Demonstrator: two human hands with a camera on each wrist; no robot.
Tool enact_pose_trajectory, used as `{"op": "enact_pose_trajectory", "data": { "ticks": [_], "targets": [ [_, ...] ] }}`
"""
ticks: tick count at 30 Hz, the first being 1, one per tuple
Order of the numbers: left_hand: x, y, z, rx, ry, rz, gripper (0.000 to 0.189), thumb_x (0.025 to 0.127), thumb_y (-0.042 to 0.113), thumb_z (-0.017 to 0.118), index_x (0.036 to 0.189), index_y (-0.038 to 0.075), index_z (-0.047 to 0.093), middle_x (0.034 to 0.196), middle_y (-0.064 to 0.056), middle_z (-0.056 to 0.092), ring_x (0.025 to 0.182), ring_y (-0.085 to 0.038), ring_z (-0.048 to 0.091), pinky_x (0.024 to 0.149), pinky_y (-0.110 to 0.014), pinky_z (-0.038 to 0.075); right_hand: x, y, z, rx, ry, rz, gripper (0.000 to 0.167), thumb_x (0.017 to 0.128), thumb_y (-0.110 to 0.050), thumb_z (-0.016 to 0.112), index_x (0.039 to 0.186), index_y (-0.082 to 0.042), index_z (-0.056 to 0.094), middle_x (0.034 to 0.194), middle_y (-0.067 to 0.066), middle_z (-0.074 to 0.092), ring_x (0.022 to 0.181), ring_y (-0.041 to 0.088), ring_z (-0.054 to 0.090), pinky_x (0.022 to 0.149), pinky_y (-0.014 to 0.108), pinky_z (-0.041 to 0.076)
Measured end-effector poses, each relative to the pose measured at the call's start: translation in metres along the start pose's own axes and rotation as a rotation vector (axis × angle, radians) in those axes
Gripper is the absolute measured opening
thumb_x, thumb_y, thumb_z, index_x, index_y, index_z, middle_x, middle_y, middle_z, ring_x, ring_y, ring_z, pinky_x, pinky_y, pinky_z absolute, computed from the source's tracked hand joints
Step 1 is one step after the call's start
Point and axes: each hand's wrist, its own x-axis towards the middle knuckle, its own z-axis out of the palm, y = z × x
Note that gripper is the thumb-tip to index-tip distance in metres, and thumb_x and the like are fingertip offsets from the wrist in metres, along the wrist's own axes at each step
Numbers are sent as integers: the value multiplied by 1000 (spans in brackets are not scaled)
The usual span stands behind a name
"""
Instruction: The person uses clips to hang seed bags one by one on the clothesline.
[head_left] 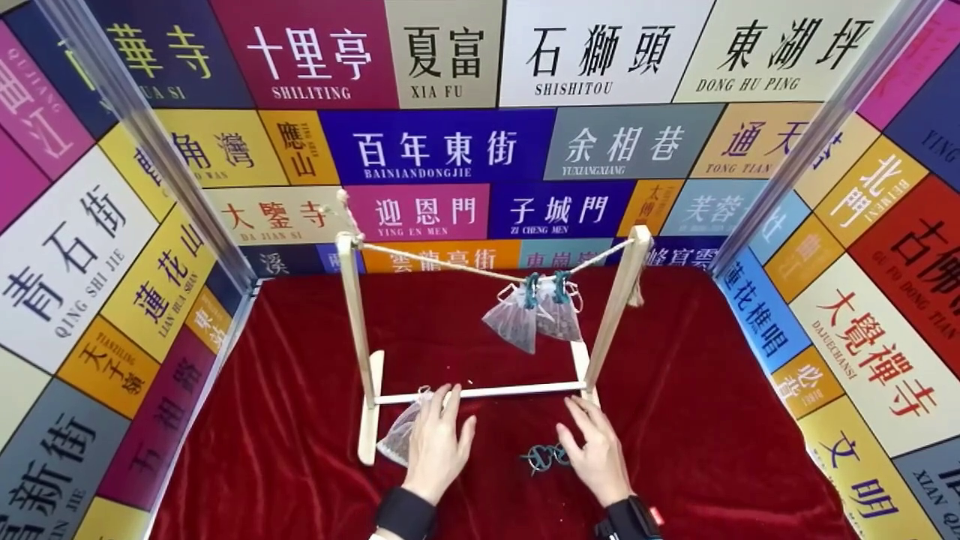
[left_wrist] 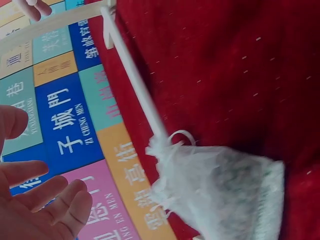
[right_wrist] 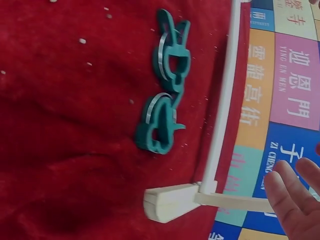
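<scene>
The red cloth (head_left: 262,435) in front of me looks soft with a velvety shine, and the frame (head_left: 615,315) looks like smooth, pale wood. The bags (left_wrist: 220,190) are thin, see-through cloth, and the string (head_left: 450,264) looks rough. The clips (right_wrist: 177,51) look like dull green plastic, with shiny metal bands (right_wrist: 161,52).

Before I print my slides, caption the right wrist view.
Two green clips on red cloth beside a wooden frame, right hand nearby.
</scene>
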Motion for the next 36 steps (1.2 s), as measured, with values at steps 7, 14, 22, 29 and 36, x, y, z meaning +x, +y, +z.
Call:
{"op": "enact_pose_trajectory", "data": {
  "ticks": [7, 14, 22, 29, 36],
  "targets": [
    [-8, 9, 9, 1, -8, 15, 54, 91, 25, 75, 138, 1, 63, 132, -20, 63, 117, -39, 62, 95, -53, 54, -5, 5, 1, -40, -20, 27, 47, 80, 1, 81, 126, 1, 72, 124, 17, 69, 113, 36, 67, 101, 24, 48],
    [-18, 37, 21, 17, -113, 80, 57, 91, 29, 75, 139, 1, 61, 136, -17, 62, 111, -30, 63, 89, -45, 56, -14, 15, 0, -95, -108, 101, 52, 74, 10, 80, 125, 0, 72, 119, 15, 70, 99, 28, 68, 76, 41, 56],
    [-32, 63, 39, 30, -275, 129, 57, 93, 32, 73, 142, 5, 61, 137, -14, 61, 116, -27, 61, 91, -44, 56, -25, 23, -1, -119, -340, 273, 57, 75, 5, 82, 129, 4, 67, 120, 15, 66, 91, 26, 67, 78, 44, 57],
    [-32, 68, 48, 44, -317, 142, 55, 93, 29, 74, 141, 6, 62, 136, -12, 61, 116, -27, 60, 90, -42, 55, -28, 25, 3, -130, -490, 346, 60, 71, 1, 86, 128, 5, 67, 118, 16, 64, 106, 37, 65, 90, 52, 55],
    [-36, 64, 51, 28, -315, 131, 53, 93, 28, 73, 140, 6, 62, 135, -12, 61, 116, -28, 61, 91, -44, 55, -32, 24, 10, -183, -480, 334, 52, 70, -8, 92, 117, 3, 72, 104, 10, 59, 93, 29, 63, 83, 49, 56]
  ]
}}
